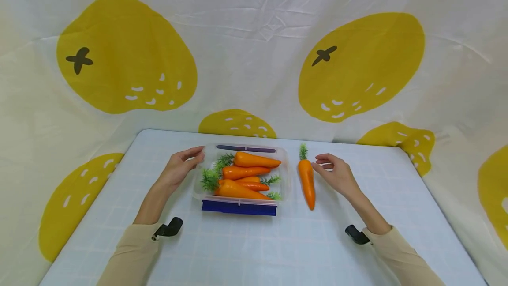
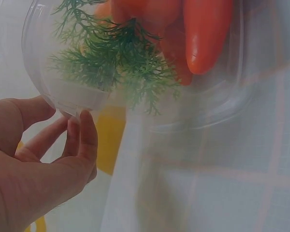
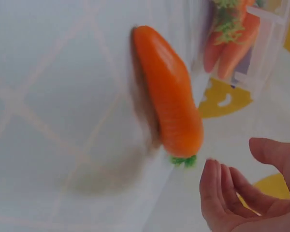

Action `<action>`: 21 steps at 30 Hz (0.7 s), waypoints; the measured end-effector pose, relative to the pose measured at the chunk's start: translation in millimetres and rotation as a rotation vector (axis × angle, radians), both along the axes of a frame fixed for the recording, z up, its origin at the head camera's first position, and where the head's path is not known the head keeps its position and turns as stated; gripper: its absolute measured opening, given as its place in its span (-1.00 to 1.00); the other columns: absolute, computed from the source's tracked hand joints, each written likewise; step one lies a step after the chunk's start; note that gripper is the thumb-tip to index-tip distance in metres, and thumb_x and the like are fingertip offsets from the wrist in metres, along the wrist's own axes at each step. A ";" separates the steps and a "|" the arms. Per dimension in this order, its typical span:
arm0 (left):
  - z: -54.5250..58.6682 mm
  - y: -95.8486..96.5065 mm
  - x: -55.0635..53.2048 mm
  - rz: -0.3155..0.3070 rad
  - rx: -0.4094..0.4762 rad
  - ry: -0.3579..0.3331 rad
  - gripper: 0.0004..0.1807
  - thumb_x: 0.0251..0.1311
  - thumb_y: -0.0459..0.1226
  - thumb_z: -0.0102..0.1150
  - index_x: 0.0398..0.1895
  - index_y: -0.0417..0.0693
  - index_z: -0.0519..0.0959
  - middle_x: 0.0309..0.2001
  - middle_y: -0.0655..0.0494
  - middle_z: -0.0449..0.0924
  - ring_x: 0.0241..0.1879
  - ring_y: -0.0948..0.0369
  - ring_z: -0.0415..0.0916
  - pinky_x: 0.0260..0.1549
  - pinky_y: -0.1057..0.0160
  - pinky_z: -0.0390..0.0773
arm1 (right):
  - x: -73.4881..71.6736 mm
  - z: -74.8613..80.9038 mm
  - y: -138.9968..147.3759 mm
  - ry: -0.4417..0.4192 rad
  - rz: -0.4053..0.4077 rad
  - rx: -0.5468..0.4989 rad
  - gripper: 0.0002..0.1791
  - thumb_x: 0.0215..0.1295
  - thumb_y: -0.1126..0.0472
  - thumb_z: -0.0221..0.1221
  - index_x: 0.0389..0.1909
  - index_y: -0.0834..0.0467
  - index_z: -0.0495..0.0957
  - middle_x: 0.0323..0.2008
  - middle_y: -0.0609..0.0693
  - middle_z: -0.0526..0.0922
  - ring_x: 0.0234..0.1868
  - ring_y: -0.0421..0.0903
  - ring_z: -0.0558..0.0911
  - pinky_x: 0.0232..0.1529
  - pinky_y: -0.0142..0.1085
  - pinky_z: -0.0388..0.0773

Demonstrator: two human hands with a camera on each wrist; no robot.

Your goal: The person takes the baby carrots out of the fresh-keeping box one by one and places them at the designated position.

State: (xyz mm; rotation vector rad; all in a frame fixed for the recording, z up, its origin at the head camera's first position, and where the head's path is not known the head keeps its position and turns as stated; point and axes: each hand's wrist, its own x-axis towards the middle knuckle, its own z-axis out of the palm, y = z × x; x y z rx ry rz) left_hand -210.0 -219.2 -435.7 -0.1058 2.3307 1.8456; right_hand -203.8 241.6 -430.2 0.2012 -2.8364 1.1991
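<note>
White, yellow-fruit-printed cloth [image 1: 246,56] behind pale checked tabletop [image 1: 301,250]. Left hand [image 1: 179,170] pinches end of clear plastic box [image 1: 287,178], orange carrots [image 1: 240,190] inside. Loose green-topped carrot [image 1: 307,181] lies beside box; right hand [image 1: 338,174] nearby, thumb and fingers apart, holding nothing. Likely surest grasp: thick end, box held still.

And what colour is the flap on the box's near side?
Dark blue; the flap shows best in the head view.

Loose carrot [image 1: 306,182] between box [image 1: 240,201], right fingers [image 3: 211,188]; gaps narrow.
</note>
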 end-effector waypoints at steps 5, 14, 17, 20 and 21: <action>-1.0 -0.8 -1.3 0.005 0.002 -0.007 -0.39 0.49 -0.07 0.17 0.48 -0.14 0.40 0.41 -0.15 0.42 0.24 0.12 0.39 0.35 0.08 0.40 | -4.7 16.5 -17.5 0.073 0.069 -0.064 -0.65 0.44 0.19 0.29 0.07 0.36 0.60 -0.09 0.21 0.73 -0.07 0.13 0.71 0.03 -0.03 0.67; -5.8 -2.5 -2.8 0.010 0.004 -0.013 -0.38 0.48 -0.05 0.18 0.49 -0.14 0.40 0.41 -0.13 0.42 0.23 0.16 0.41 0.26 0.24 0.47 | -8.2 42.9 -58.7 0.071 0.216 -0.105 -0.65 0.41 0.22 0.32 0.08 0.35 0.59 -0.09 0.16 0.71 -0.07 0.09 0.69 0.09 0.03 0.65; -5.9 -2.0 -3.3 0.013 0.012 -0.017 -0.38 0.47 -0.05 0.19 0.48 -0.14 0.41 0.41 -0.11 0.43 0.23 0.18 0.40 0.23 0.29 0.48 | -7.9 45.4 -70.4 0.082 0.284 -0.107 -0.65 0.40 0.24 0.32 0.09 0.37 0.59 -0.05 0.20 0.71 -0.05 0.10 0.69 0.08 0.04 0.65; -5.1 -1.4 -3.8 0.009 0.011 -0.013 -0.38 0.48 -0.05 0.19 0.48 -0.14 0.40 0.41 -0.11 0.42 0.25 0.16 0.39 0.24 0.29 0.48 | -5.6 48.0 -82.0 0.084 0.356 -0.119 -0.65 0.40 0.28 0.31 0.10 0.39 0.58 0.00 0.25 0.69 -0.03 0.14 0.69 0.10 0.06 0.64; -4.8 -1.2 -4.1 0.014 0.014 -0.015 -0.38 0.47 -0.06 0.19 0.48 -0.14 0.41 0.41 -0.10 0.43 0.26 0.15 0.39 0.25 0.27 0.48 | -4.4 48.9 -85.6 0.083 0.378 -0.124 -0.65 0.40 0.29 0.30 0.11 0.39 0.58 0.01 0.27 0.69 -0.02 0.15 0.68 0.10 0.08 0.63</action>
